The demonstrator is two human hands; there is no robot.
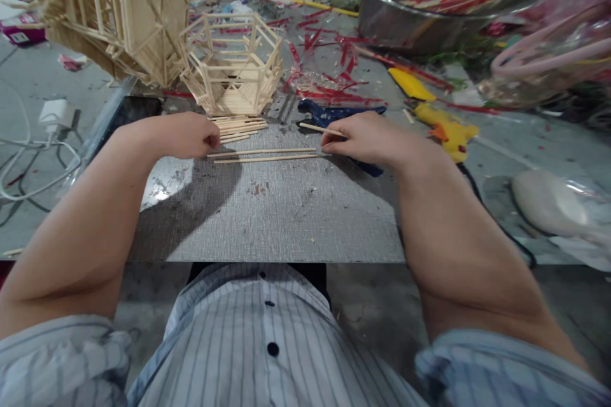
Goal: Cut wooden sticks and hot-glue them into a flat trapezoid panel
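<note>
In the head view, two sticks (262,152) are seen lying side by side on the worktop (286,222), between the two hands and nearly parallel to its front edge. A single stick (317,128) is pinched between the thumb and fingers of the right hand (356,135), its free end pointing leftward above the blue tool (337,114). The left hand (188,133) is held with its fingers curled, by the left ends of the two sticks and against a loose bunch of sticks (245,127); whether anything is gripped there cannot be told.

Behind the bunch, a small stick frame (233,102) is stood on the worktop, with a larger stick structure (157,6) to its left. The glue gun (449,133) is left lying to the right, untouched by either hand.

The step in hand is judged to be the picking out and laying out of loose sticks. For the next move, a light fingertip grip would seem to be called for, with the held stick kept clear of the blue tool and the laid pair left undisturbed, since thin sticks may be rolled easily.
</note>
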